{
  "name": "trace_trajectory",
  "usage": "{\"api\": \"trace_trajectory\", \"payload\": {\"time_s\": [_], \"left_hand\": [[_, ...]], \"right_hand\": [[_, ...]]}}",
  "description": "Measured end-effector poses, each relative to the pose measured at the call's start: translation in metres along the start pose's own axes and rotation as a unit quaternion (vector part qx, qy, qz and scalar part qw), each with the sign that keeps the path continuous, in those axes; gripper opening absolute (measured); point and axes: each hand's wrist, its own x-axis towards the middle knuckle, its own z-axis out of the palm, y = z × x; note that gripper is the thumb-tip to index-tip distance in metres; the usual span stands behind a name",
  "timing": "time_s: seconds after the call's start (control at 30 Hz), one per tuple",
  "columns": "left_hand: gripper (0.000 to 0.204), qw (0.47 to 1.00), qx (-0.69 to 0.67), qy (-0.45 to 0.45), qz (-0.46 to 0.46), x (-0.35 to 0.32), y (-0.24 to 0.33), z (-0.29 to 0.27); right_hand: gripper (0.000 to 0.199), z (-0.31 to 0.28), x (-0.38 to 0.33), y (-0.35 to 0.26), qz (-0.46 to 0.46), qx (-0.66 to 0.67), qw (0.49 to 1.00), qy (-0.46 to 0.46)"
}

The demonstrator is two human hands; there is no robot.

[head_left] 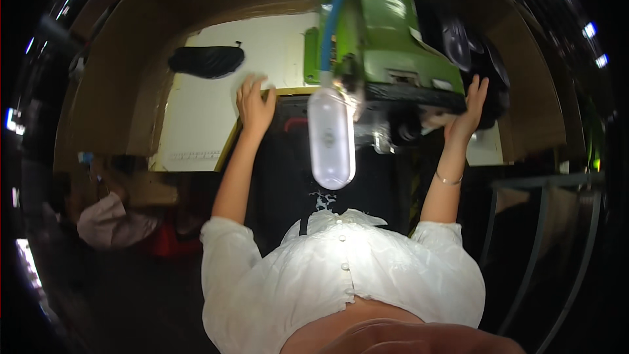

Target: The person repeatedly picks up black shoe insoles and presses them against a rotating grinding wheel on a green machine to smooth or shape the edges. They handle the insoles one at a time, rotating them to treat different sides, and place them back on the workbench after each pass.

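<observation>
My left hand (257, 106) is over the near edge of the white tabletop (193, 115), its fingers apart and slightly blurred, with nothing visible in them. Farther left on that tabletop lies a black, elongated, flat piece (206, 61); its exact kind is unclear. My right hand (466, 115) is at the right side of a green machine (386, 39) that looks like an industrial sewing machine. Its fingers stretch out along a dark, glossy heap (491, 78); whether they touch it, I cannot tell. The machine's head hides its needle area.
A bright, oblong lamp (332, 137) hangs before the machine, with a blue hose (335, 13) above it. Brown cardboard walls (108, 85) surround the tabletop. A metal rack (547, 223) stands at right. Another person's sleeve (111, 223) shows at lower left.
</observation>
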Motion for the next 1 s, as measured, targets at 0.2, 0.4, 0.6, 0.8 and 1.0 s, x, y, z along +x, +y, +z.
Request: {"api": "trace_trajectory", "payload": {"time_s": [0.2, 0.4, 0.6, 0.8, 1.0], "left_hand": [[0.038, 0.945, 0.308, -0.052, -0.095, 0.07, -0.112, 0.019], [0.031, 0.975, 0.197, -0.103, 0.012, 0.031, -0.061, 0.009], [0.043, 0.966, 0.042, -0.168, 0.195, -0.173, 0.083, -0.001], [0.051, 0.973, -0.17, -0.138, 0.073, -0.172, 0.131, -0.038], [0.058, 0.947, -0.274, -0.01, -0.165, -0.166, 0.103, -0.039]], "right_hand": [[0.043, 0.007, -0.065, 0.052, 0.142, -0.042, 0.988, -0.041], [0.015, -0.037, -0.123, 0.098, 0.34, 0.019, 0.935, -0.103], [0.04, -0.024, -0.153, 0.125, 0.597, 0.204, 0.732, -0.256], [0.036, -0.02, -0.165, 0.127, 0.475, -0.101, 0.789, -0.376], [0.045, -0.054, -0.172, 0.089, 0.346, -0.142, 0.745, -0.552]]}}
